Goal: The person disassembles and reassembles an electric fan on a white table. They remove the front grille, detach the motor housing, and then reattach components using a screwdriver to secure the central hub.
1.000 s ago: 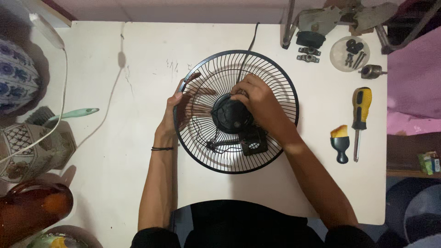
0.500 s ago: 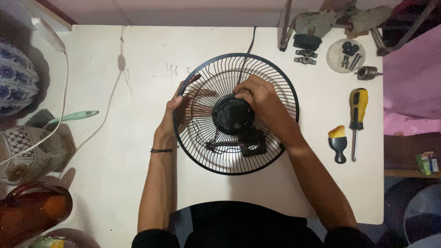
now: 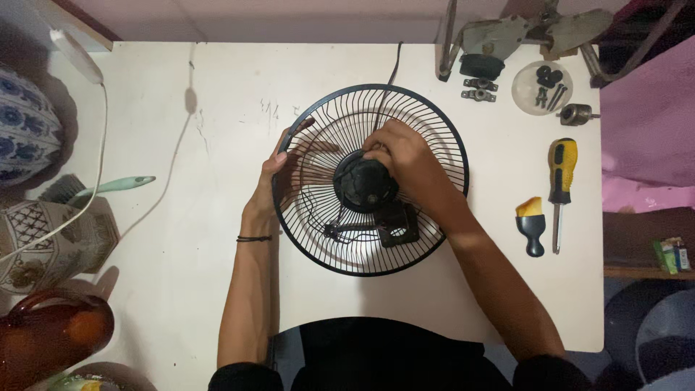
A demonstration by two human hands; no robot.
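Black wire fan guard (image 3: 434, 137) laid flat on white surface (image 3: 217, 94), rim gripped by left hand (image 3: 269, 181), central black hub (image 3: 364, 182) clasped by right hand (image 3: 405, 156) fingers, yellow-handled screwdriver (image 3: 559, 190) well apart.

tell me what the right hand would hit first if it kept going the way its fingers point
The right hand points up-left across the fan guard, so it would probably meet the guard's far rim first; height above the wires is unclear.

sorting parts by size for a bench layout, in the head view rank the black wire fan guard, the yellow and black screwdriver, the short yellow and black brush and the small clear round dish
Largest to smallest:
1. black wire fan guard
2. yellow and black screwdriver
3. short yellow and black brush and small clear round dish: these look about alike, so no ranking between them.
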